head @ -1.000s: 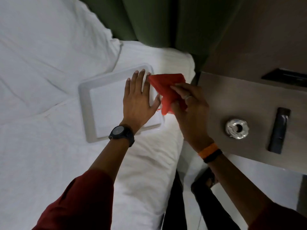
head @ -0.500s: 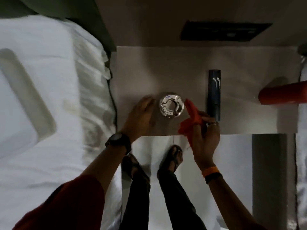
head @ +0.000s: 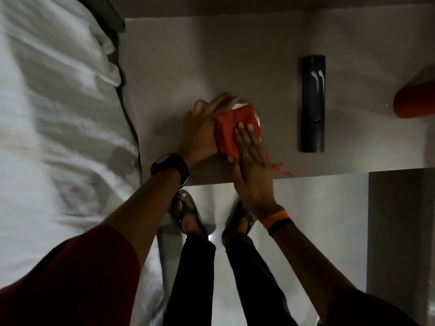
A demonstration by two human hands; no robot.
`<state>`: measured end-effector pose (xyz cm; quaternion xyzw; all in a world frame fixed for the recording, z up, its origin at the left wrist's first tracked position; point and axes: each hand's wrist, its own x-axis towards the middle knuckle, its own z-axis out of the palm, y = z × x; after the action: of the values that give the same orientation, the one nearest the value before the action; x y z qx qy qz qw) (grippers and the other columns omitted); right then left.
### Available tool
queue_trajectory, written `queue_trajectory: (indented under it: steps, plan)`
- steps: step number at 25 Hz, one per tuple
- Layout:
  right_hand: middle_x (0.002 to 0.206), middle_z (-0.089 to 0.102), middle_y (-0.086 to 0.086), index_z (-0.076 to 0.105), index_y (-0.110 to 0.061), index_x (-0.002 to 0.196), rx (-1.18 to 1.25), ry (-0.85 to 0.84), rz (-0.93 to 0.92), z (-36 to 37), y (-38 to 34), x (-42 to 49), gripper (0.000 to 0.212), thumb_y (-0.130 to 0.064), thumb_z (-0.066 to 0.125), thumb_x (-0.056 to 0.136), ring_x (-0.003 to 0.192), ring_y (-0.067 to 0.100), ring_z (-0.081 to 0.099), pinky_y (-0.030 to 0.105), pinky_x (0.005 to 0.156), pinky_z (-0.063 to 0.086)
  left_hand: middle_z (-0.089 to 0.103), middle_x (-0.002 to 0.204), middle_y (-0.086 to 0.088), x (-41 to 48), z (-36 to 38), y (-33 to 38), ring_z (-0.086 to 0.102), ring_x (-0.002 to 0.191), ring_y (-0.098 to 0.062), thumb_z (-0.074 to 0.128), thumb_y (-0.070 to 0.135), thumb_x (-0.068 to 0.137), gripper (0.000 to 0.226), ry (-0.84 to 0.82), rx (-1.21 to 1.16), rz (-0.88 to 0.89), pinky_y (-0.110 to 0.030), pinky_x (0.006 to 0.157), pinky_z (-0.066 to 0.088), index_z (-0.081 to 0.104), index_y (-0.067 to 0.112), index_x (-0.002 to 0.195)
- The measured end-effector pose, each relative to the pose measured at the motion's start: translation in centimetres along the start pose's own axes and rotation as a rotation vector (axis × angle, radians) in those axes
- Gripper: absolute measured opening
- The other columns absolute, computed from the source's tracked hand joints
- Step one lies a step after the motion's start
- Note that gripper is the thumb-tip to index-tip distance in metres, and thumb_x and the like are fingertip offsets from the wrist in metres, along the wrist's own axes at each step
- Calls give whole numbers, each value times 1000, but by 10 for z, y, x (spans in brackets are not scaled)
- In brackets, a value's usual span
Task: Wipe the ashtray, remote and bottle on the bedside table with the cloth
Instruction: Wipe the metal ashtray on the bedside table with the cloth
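Observation:
The shiny metal ashtray (head: 257,116) sits on the grey bedside table (head: 179,67), almost fully covered. My left hand (head: 202,130) curls around its left side and holds it. My right hand (head: 251,165) presses the folded red cloth (head: 233,128) flat onto the ashtray, fingers stretched over the cloth. The black remote (head: 313,103) lies lengthwise to the right, apart from both hands. The red bottle (head: 415,101) lies at the table's right edge, partly cut off by the frame.
The white bed (head: 54,118) runs along the table's left side. My legs and sandalled feet (head: 188,217) stand on the pale floor below the table's front edge. A grey panel (head: 400,231) stands at the lower right.
I turned from the bed and tray to the bedside table. My left hand took hold of the ashtray, and my right hand brought the red cloth on top of it.

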<state>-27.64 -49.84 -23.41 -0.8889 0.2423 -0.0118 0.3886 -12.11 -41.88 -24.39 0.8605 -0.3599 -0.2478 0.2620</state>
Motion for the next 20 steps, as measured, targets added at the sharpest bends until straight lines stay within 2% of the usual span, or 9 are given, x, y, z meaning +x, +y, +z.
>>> queue_trajectory:
  steps: [2,4,6,9,12,15,18,20]
  plan:
    - [165,27,3,31,-13,154,37,-9,3,-6,6,-13,54,-32,34,104,156,10,13,39,131,12,46,119,27,-5,0,2,55,110,-33,64,41,78,64,10,-109,35,-53,97,49,48,33,139]
    - [165,27,8,30,-9,155,-31,-5,-17,-11,14,-3,56,-31,33,103,156,15,14,43,131,11,49,111,24,-10,2,5,53,111,-31,69,49,72,72,14,-60,28,-50,94,47,47,35,140]
    - [166,24,13,25,-5,156,-62,26,12,-14,19,19,60,-30,32,101,157,25,16,50,130,11,61,116,13,-8,5,6,51,111,-28,72,56,67,78,14,77,13,-41,87,39,47,32,137]
    - [166,25,15,27,-4,155,-27,51,81,-17,23,12,62,-31,31,99,156,28,19,56,128,13,64,125,15,-8,5,8,50,109,-24,63,69,61,82,26,94,-26,-41,84,39,45,38,135]
    - [164,30,15,34,-5,152,-136,-14,-58,-19,24,-34,64,-38,38,98,156,31,19,60,126,18,55,141,20,-10,4,7,48,114,-22,67,64,72,80,8,116,-15,-42,87,39,39,42,144]
    - [165,27,12,30,-7,155,-189,12,-27,-14,17,-4,70,-50,37,100,156,30,18,54,129,14,55,143,14,-10,6,6,48,115,-26,64,62,73,82,-5,113,-9,-44,88,39,38,37,146]
    - [167,24,12,23,-10,156,-247,60,31,-5,12,37,63,-42,39,105,157,29,14,47,130,10,57,142,9,-9,8,5,48,115,-28,56,67,75,80,15,115,-21,-45,90,42,39,33,146]
    - [166,25,11,25,-10,156,-213,82,51,0,16,15,59,-37,42,106,157,29,14,49,130,13,57,142,10,-10,10,5,49,114,-27,60,67,71,82,21,109,-28,-45,90,42,41,35,144]
